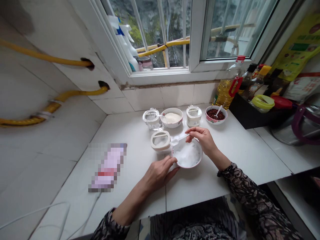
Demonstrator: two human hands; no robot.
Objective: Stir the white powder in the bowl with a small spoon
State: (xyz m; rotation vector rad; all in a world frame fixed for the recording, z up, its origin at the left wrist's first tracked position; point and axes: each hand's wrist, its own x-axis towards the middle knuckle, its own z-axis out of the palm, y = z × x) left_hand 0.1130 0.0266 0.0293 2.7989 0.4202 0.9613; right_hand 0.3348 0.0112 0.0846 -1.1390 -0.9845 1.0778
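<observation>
My right hand [203, 139] pinches the handle of a small white spoon [183, 137]. The spoon's scoop end is beside a square clear jar with a white-rimmed lid [160, 140], above the left rim of a bowl [189, 166]. White grains [188, 154], which look like salt or sugar, fill much of that bowl. With fingers and thumb at the bowl's left side, my left hand [160, 170] holds it on the counter. Whether the spoon carries any grains is too small to tell.
Behind stand two similar jars [152, 119] [194, 116], a bowl of pale powder [171, 126] with a spoon, and a bowl of dark red beans or peppercorns [216, 120]. An oil bottle [225, 93], a black condiment box [241, 115], and a blurred phone-like object [110, 166] flank them.
</observation>
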